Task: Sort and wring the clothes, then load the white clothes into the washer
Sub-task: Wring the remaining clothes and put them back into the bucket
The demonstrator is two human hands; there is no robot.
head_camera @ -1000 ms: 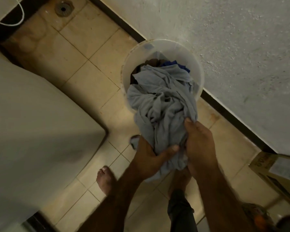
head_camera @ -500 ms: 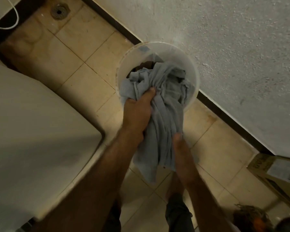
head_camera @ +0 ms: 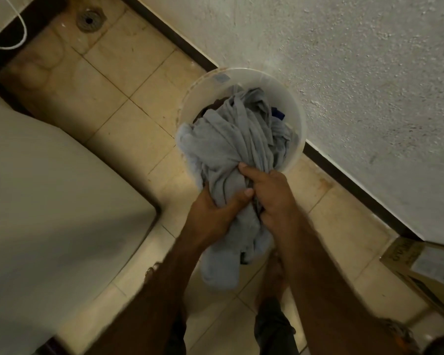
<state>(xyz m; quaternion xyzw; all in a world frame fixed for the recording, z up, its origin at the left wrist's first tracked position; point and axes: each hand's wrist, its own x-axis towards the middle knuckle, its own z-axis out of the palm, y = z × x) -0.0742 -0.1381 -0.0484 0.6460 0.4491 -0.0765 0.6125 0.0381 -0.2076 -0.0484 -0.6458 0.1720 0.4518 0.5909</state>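
Step in hand: wringing a pale grey-blue garment (head_camera: 231,149) over the white bucket (head_camera: 296,119), by the look of the twisted folds.
Left hand (head_camera: 210,213): closed round the lower part of the garment at centre frame, thumb pressed across the cloth.
Right hand (head_camera: 272,193): clenched on the same twist just beside the left, fingers wrapped under.
Garment: upper bulk rests in the bucket and spills over its near rim; a loose tail hangs below the hands.
Bucket: centre of the frame, against the rough wall (head_camera: 344,73); darker and blue cloth shows beneath.
Washer (head_camera: 49,201): the pale rounded body at left looks like it; lid shut or open cannot be told.
Doing it well: the hands should turn opposite ways, work along the cloth, and keep the twist above the bucket or tiled floor (head_camera: 108,98) near the drain (head_camera: 89,20).
Risk: the hanging tail may drip onto the feet.
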